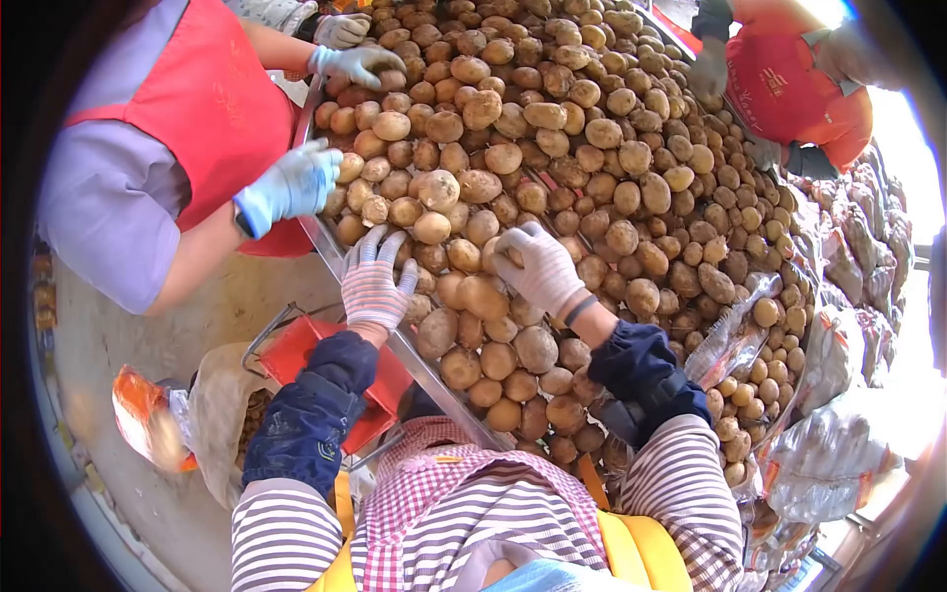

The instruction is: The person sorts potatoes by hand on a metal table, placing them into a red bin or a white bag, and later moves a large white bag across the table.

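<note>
A wide heap of brown potatoes (pixel 483 109) fills the metal-edged table before me. My left hand (pixel 380 281), in a striped knit glove, rests on potatoes just inside the metal rim (pixel 434 377), its fingers spread and holding nothing. Farther right, my right hand (pixel 541 268), in a similar glove, reaches over the heap with fingers curled round a potato (pixel 489 255), partly hidden by the fingers. Between my hands lie more potatoes, among them a larger lumpy potato (pixel 483 297).
At left a person in a red apron (pixel 232 109) works with gloved hands (pixel 291 187) on the heap; another person in red (pixel 794 89) stands opposite. Below the rim are a red plastic seat (pixel 380 395) and a sack (pixel 222 405). Filled bags (pixel 829 444) are stacked at right.
</note>
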The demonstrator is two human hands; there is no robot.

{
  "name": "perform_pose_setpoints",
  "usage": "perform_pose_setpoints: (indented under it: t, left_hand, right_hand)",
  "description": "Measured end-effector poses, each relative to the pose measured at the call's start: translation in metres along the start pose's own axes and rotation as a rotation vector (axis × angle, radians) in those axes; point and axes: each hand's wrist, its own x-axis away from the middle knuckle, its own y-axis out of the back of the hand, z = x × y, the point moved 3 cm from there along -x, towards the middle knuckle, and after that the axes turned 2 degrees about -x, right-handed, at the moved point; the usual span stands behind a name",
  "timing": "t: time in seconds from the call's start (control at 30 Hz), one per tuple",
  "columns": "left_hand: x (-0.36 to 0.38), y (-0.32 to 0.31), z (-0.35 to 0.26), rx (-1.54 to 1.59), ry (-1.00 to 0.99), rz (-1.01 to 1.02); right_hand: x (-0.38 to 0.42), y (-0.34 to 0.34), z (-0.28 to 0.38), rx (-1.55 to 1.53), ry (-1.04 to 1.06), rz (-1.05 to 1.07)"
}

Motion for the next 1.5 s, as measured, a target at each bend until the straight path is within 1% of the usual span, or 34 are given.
perform_pose_setpoints:
  t: [0.03,0.1,0.2,0.23,0.27,0.3,0.37,0.43,0.47,0.5,0.57,0.6,0.63,0.7,0.73,0.77,0.83,0.87,0.9,0.93,0.97,1.0,1.03,1.07,1.1,1.17,1.2,1.23,1.27,1.3,1.33,1.43,1.5]
  left_hand:
    - [0.001,-0.001,0.001,0.002,-0.005,0.005]
    - [0.001,-0.003,0.003,-0.012,-0.012,-0.017]
    - [0.002,-0.003,0.003,-0.008,-0.015,-0.012]
    - [0.001,-0.003,0.002,-0.009,-0.02,-0.018]
    - [0.001,-0.003,0.002,-0.01,-0.02,-0.021]
    - [0.001,-0.002,0.001,-0.007,-0.018,-0.025]
    - [0.001,0.0,0.001,-0.01,-0.008,-0.03]
    - [0.001,-0.001,0.001,0.002,-0.011,-0.032]
    - [0.001,-0.001,0.001,0.01,-0.019,-0.044]
    - [0.0,-0.001,0.001,0.012,-0.017,-0.045]
    - [0.001,0.001,0.0,-0.007,-0.004,-0.004]
    - [0.002,0.001,-0.002,-0.001,-0.004,0.002]
    - [0.001,0.002,-0.002,-0.011,0.004,-0.005]
    - [0.002,0.002,-0.002,-0.025,0.015,-0.009]
    - [0.002,0.001,-0.002,-0.024,0.005,-0.013]
    - [0.001,0.0,0.0,-0.025,-0.006,-0.018]
    - [0.001,0.001,0.0,-0.03,-0.008,-0.016]
    - [0.001,0.0,0.0,-0.027,-0.008,-0.016]
    - [0.001,0.001,0.0,-0.027,-0.007,-0.014]
    - [0.001,0.002,-0.001,-0.027,-0.003,-0.007]
    - [0.001,0.002,-0.001,-0.025,0.002,-0.004]
    - [0.0,0.001,-0.001,-0.019,0.002,-0.007]
    - [0.0,0.001,0.0,-0.018,-0.004,-0.019]
    - [0.001,0.0,0.001,-0.018,-0.007,-0.028]
    - [0.001,0.0,0.0,-0.015,-0.004,-0.026]
    - [0.0,0.002,-0.001,-0.014,-0.002,-0.008]
    - [0.002,0.002,0.0,-0.013,-0.005,-0.003]
    - [0.002,0.002,0.0,-0.013,-0.007,-0.004]
    - [0.001,0.001,0.0,-0.013,-0.009,-0.008]
    - [-0.001,0.001,0.0,-0.015,-0.01,-0.014]
    - [0.0,0.0,0.0,-0.002,-0.011,-0.028]
    - [0.0,0.0,0.001,0.008,0.002,-0.036]
    - [0.001,-0.002,0.002,0.012,0.006,-0.024]
  right_hand:
    - [0.002,0.01,-0.001,0.001,-0.007,-0.002]
    - [-0.002,0.033,-0.009,0.196,0.062,-0.056]
    - [-0.039,0.065,-0.05,0.214,0.069,-0.348]
    - [-0.052,0.072,-0.059,0.193,0.087,-0.381]
    - [-0.065,0.074,-0.066,0.213,0.066,-0.38]
    - [-0.079,0.07,-0.075,0.279,-0.007,-0.308]
    - [-0.104,0.058,-0.075,0.46,-0.297,-0.173]
    - [-0.116,0.047,-0.052,0.554,-0.368,-0.024]
    - [-0.115,0.053,-0.038,0.588,-0.318,0.001]
    - [-0.119,0.07,-0.035,0.59,-0.316,0.001]
    - [-0.124,0.096,-0.039,-0.079,-0.163,0.289]
    - [-0.118,0.102,-0.04,-0.39,-0.236,0.285]
    - [-0.114,0.104,-0.038,-0.385,-0.238,0.285]
    - [-0.106,0.108,-0.033,0.004,-0.216,0.093]
    - [-0.103,0.094,-0.045,0.071,-0.186,0.081]
    - [-0.102,0.074,-0.056,0.282,-0.141,0.104]
    - [-0.085,0.053,-0.032,0.508,-0.227,0.053]
    - [-0.084,0.045,-0.026,0.542,-0.249,0.093]
    - [-0.081,0.041,-0.013,0.495,-0.241,0.069]
    - [-0.074,0.033,-0.005,0.481,-0.259,0.097]
    - [-0.062,0.021,-0.005,0.394,-0.111,0.115]
    - [-0.044,0.006,0.007,0.286,-0.091,0.283]
    - [-0.02,-0.004,0.026,0.169,0.103,0.363]
    - [0.001,-0.01,0.048,0.103,0.123,0.307]
    - [0.007,0.0,0.063,0.18,0.122,0.347]
    - [-0.005,0.018,0.048,0.312,0.085,0.235]
    - [-0.015,0.028,0.024,0.374,0.024,0.097]
    - [-0.026,0.045,0.009,0.466,-0.101,0.058]
    - [-0.039,0.055,-0.016,0.633,-0.222,0.049]
    - [-0.051,0.056,-0.048,0.793,-0.336,0.087]
    - [-0.061,0.063,-0.063,0.87,-0.398,0.234]
    - [-0.09,0.062,-0.067,0.812,-0.472,0.448]
    - [-0.102,0.057,-0.067,0.872,-0.438,0.509]
